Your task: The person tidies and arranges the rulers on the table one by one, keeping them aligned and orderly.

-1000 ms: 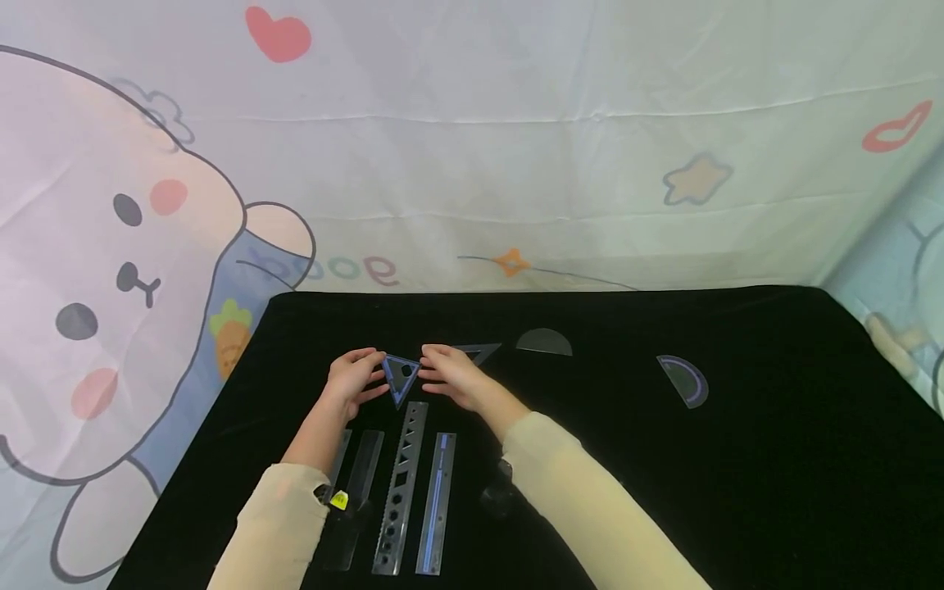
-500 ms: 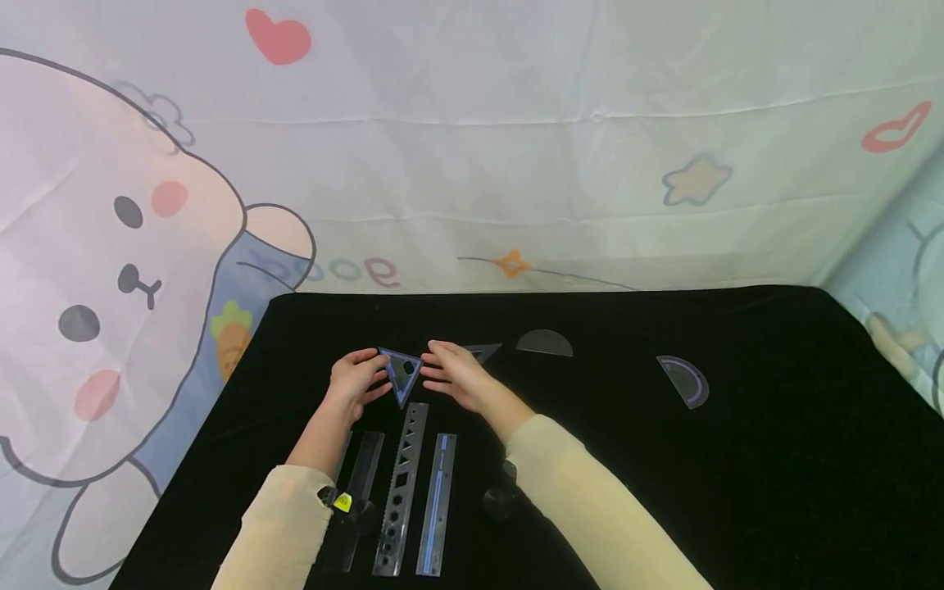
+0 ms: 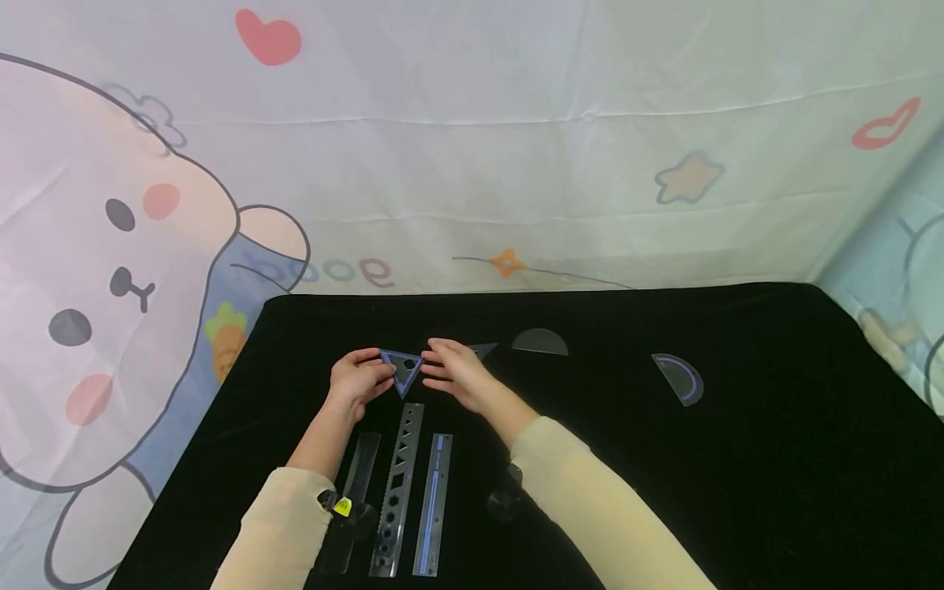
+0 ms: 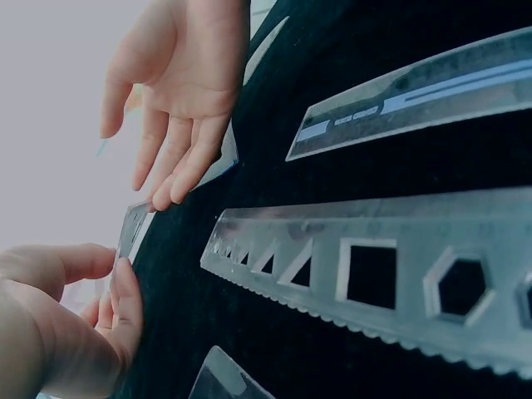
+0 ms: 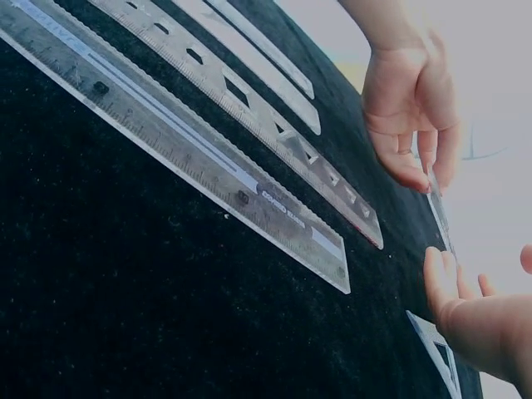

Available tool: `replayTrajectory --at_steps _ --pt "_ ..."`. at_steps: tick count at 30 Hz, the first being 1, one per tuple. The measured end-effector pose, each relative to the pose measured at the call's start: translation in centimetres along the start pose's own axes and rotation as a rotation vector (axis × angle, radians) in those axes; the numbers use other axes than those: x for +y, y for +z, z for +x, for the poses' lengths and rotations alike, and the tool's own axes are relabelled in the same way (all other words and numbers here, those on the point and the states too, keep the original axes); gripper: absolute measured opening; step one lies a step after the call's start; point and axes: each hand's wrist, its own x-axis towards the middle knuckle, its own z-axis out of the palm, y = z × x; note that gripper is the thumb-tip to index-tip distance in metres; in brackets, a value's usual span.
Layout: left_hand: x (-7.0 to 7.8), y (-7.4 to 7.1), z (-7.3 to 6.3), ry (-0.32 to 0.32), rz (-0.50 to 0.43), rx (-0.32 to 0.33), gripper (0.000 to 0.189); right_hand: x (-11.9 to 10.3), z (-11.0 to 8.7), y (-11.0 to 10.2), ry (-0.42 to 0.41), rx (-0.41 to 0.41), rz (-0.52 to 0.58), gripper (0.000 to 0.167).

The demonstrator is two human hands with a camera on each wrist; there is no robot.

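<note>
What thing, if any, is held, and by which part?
The left hand pinches the blue-edged triangle by its left side; the right hand is at its right corner, but contact there cannot be told.

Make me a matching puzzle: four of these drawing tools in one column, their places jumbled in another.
1. blue-edged triangle
2. cut-out ruler
3. blue-striped ruler
4. purple-arced protractor

A. farthest right of all four
B. rightmost ruler
C. pinched by the left hand
D. second ruler from the right

Pairs: 1-C, 2-D, 3-B, 4-A
</note>
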Motion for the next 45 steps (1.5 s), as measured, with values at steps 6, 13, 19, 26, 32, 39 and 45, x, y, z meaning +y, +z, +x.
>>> replayTrajectory --at_steps 6,13,19,26,32,39,45 --pt "0.2 0.2 -0.2 0.017 -0.015 0.032 0.054 -0.3 -0.3 0.1 -0.005 -0.007 0.030 0.046" --pt "0.6 0.3 -1.1 0.043 -0.012 0.020 0.056 -0.4 -0.6 0.5 -0.034 0.011 0.036 0.044" --pt "0.7 0.5 -2.2 0.056 -0.019 -0.015 0.064 -0.3 -0.8 0.7 -0.070 0.036 -0.028 0.042" --pt "0.4 1.0 -3.1 0.064 -0.034 -0.026 0.066 0.0 -1.1 0.8 -0.086 0.052 -0.052 0.045" --pt "0.3 1.3 -3.7 0.092 -0.032 -0.019 0.064 0.1 -1.6 0.8 -0.051 0.064 -0.049 0.045" --pt "0.2 1.5 -4.3 0.117 -0.033 -0.023 0.067 0.2 -2.4 0.7 0.000 0.068 -0.097 0.034" --pt "-0.2 1.7 -4.9 0.141 -0.020 -0.052 0.066 0.2 -2.9 0.4 0.000 0.070 -0.165 0.031"
